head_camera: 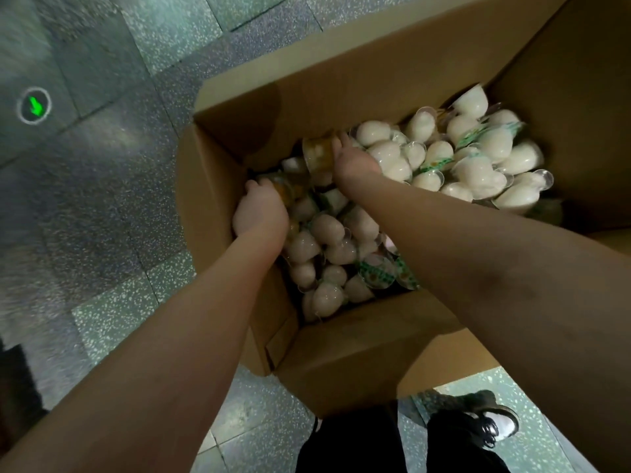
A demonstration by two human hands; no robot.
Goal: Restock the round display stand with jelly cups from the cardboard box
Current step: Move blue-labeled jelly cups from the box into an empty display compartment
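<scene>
Both hands were deep in the cardboard box [341,83]: left hand [261,213] and right hand [355,162] each gripped a glossy amber jelly cup [319,153] among smooth white ones.

**One head view, steeply down over the box**

A single wide-angle camera on the person's head looks almost straight down into the open cardboard box [358,343], close above it. The floor [102,206] spreads left of the box; a shoe [491,425] shows just below it.
</scene>
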